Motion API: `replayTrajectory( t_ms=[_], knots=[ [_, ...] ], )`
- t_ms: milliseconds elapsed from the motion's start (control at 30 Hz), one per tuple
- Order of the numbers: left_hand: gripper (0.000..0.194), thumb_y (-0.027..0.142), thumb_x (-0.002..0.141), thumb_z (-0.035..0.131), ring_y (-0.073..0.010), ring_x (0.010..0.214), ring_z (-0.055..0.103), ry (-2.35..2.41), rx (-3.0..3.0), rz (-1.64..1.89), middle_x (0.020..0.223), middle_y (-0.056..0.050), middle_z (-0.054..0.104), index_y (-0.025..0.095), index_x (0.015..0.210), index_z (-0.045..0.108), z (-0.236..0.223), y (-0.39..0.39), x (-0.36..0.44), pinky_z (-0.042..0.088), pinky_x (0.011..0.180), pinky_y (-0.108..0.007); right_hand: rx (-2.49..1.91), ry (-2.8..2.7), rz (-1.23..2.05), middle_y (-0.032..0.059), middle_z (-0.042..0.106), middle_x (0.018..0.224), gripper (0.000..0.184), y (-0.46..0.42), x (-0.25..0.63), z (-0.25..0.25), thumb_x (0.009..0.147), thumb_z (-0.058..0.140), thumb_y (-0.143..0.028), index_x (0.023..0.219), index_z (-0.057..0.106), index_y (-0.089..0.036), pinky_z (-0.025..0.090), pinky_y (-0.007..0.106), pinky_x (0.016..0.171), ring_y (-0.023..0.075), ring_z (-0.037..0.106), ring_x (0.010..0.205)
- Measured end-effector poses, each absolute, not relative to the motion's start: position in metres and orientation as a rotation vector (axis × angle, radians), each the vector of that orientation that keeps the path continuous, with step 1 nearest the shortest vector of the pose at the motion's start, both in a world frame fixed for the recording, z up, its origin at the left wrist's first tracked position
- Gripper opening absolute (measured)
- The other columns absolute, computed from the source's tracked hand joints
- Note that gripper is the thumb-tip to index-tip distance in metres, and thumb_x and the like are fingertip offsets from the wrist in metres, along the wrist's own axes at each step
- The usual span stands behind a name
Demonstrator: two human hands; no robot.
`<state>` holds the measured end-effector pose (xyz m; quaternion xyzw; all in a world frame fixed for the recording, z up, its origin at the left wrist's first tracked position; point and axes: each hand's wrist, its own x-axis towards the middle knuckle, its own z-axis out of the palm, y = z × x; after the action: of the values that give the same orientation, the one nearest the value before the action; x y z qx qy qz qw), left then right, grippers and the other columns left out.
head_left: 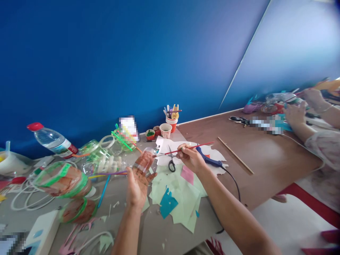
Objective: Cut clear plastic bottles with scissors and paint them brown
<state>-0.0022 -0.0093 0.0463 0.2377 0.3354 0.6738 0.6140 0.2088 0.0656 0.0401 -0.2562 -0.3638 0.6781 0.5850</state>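
My left hand [136,186] is raised palm up over the table and grips a small clear plastic cup [145,160] smeared inside with brown paint. My right hand [190,157] is pinched on a thin red-handled paintbrush [190,147], whose tip points left to the mouth of the cup. Below the hands lie black-handled scissors [171,163] and a spread of pale green, pink and teal paper scraps [175,194].
A blue glue gun [209,161] with a black cord lies right of my hand. Painted bottle pieces [62,180], a water bottle [53,140], straws and paint cups [166,130] crowd the left. A wooden stick [235,155] lies on the brown table. Another person's hands [300,109] work at far right.
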Motion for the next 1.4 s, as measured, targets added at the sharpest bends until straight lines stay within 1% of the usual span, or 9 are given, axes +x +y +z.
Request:
replayTrajectory(
  t_ms=[167,367,567,667,867,1000,1133,1333,1400],
  knots=[
    [0.066,0.072,0.075,0.052,-0.0317,0.124,0.051,0.857,0.602,1.589,0.131,-0.013,0.06,0.023,0.118,0.063,0.042,-0.007,0.0,0.057,0.079,-0.038,-0.537,-0.738,1.6,-0.0021,0.051,0.053,0.008,0.067,0.208,0.039,0.075,0.067,-0.025,0.074,0.066,-0.018,0.04,0.028,0.056,0.0112,0.043,0.05],
    [0.067,0.073,0.07,0.057,-0.0319,0.123,0.052,0.882,0.646,1.64,0.13,-0.012,0.061,0.024,0.114,0.065,0.041,-0.007,0.0,0.055,0.083,-0.039,-0.527,-0.708,1.626,-0.0025,0.051,0.054,0.007,0.069,0.21,0.038,0.074,0.067,-0.026,0.076,0.066,-0.019,0.039,0.027,0.056,0.011,0.043,0.05],
    [0.07,0.072,0.068,0.06,-0.0305,0.121,0.055,0.836,0.675,1.657,0.126,-0.012,0.063,0.023,0.117,0.063,0.043,-0.009,0.002,0.054,0.085,-0.039,-0.556,-0.691,1.587,-0.0042,0.046,0.051,0.01,0.069,0.21,0.04,0.073,0.068,-0.031,0.074,0.064,-0.022,0.04,0.029,0.056,0.0117,0.039,0.048],
    [0.07,0.073,0.068,0.06,-0.0305,0.12,0.056,0.843,0.676,1.652,0.125,-0.012,0.064,0.023,0.117,0.063,0.041,-0.008,0.003,0.054,0.084,-0.038,-0.565,-0.711,1.568,-0.0042,0.047,0.052,0.011,0.069,0.211,0.042,0.074,0.068,-0.032,0.074,0.065,-0.022,0.041,0.03,0.056,0.0115,0.039,0.047],
    [0.067,0.072,0.072,0.055,-0.0315,0.12,0.055,0.857,0.701,1.627,0.124,-0.013,0.064,0.022,0.114,0.064,0.033,-0.006,0.002,0.055,0.082,-0.04,-0.497,-0.694,1.542,-0.0016,0.061,0.062,0.014,0.07,0.212,0.042,0.075,0.069,-0.033,0.083,0.068,-0.021,0.044,0.029,0.058,0.0092,0.043,0.047],
    [0.068,0.073,0.072,0.054,-0.0307,0.117,0.058,0.863,0.686,1.612,0.123,-0.013,0.065,0.022,0.116,0.064,0.033,-0.006,0.002,0.055,0.082,-0.041,-0.489,-0.702,1.513,0.0001,0.063,0.063,0.014,0.071,0.208,0.04,0.073,0.069,-0.03,0.083,0.069,-0.02,0.042,0.026,0.055,0.0104,0.049,0.052],
    [0.069,0.073,0.07,0.057,-0.03,0.113,0.061,0.849,0.688,1.609,0.12,-0.012,0.067,0.022,0.116,0.064,0.034,-0.006,0.002,0.055,0.081,-0.039,-0.535,-0.777,1.44,0.0038,0.067,0.068,0.022,0.069,0.202,0.041,0.072,0.069,-0.032,0.09,0.07,-0.019,0.042,0.027,0.056,0.0153,0.057,0.063],
    [0.059,0.07,0.07,0.06,-0.0285,0.11,0.062,0.82,0.671,1.634,0.111,-0.009,0.071,0.024,0.105,0.069,0.034,-0.006,0.001,0.055,0.082,-0.038,-0.559,-0.839,1.378,0.004,0.066,0.066,0.026,0.065,0.199,0.041,0.075,0.067,-0.04,0.09,0.071,-0.019,0.039,0.028,0.054,0.0158,0.056,0.06],
    [0.059,0.07,0.069,0.061,-0.0288,0.11,0.063,0.824,0.667,1.637,0.11,-0.01,0.071,0.023,0.103,0.07,0.034,-0.006,0.001,0.055,0.082,-0.038,-0.576,-0.871,1.348,0.0043,0.066,0.067,0.026,0.065,0.198,0.041,0.075,0.067,-0.041,0.089,0.071,-0.019,0.04,0.029,0.055,0.0163,0.056,0.061]
  ],
)
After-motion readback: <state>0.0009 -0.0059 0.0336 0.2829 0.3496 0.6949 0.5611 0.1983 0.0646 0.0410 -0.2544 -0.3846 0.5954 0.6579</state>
